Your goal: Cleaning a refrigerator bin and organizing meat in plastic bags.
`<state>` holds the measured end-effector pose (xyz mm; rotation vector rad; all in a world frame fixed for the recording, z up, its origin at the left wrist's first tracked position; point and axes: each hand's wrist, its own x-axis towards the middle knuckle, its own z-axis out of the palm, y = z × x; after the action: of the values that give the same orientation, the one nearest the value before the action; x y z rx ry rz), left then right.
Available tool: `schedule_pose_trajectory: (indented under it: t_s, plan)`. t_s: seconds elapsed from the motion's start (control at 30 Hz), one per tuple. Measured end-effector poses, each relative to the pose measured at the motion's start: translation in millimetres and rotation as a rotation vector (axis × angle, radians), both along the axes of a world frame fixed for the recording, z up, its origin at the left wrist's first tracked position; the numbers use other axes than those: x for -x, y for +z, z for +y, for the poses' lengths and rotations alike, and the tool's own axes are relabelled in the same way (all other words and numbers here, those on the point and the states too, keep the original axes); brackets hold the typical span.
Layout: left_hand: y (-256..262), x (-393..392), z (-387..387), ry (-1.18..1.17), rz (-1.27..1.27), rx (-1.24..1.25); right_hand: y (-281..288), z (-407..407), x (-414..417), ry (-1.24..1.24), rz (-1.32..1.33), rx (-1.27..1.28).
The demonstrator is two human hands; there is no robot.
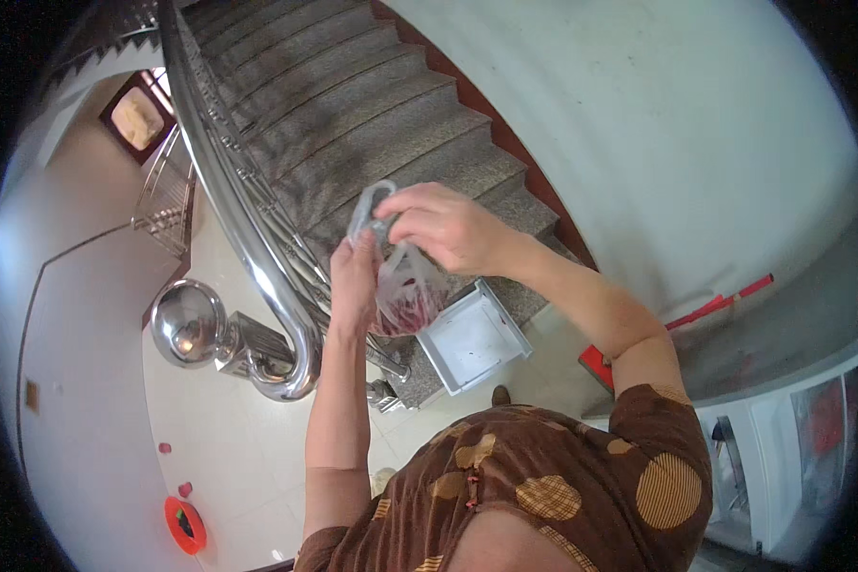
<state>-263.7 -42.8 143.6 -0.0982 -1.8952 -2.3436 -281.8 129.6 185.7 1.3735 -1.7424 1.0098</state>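
A thin, translucent plastic bag [409, 289] with dark red contents hangs between my two hands; what is inside cannot be made out. My left hand [354, 275] grips the bag's gathered upper part from the left, thumb on top. On the other side, my right hand [440, 225] pinches the plastic near the handle loop with its fingertips. Below and to the right of the bag, a white plastic drawer or tray [465, 347] rests on the lowest granite step, with small dark specks on its bottom.
Curving granite stairs [372, 121] rise ahead, with a polished steel handrail [222, 193] and ball-topped newel post [188, 323] on the left. A red long-handled tool [718, 304] leans at the right wall. An orange basin [185, 525] stands on the tiled floor at lower left.
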Motion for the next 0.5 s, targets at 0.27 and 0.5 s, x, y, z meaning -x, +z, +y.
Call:
schedule_pose_trajectory:
  t_s: [0.27,0.5]
  plan:
    - [4.2,-27.0,18.6,-0.319,0.121,0.288,-36.2,12.3,9.9,-0.219,-0.440,0.088]
    - [-14.9,-26.8,10.2,-0.272,0.328,0.372,-82.3,20.6,1.4,0.538,-1.689,0.295]
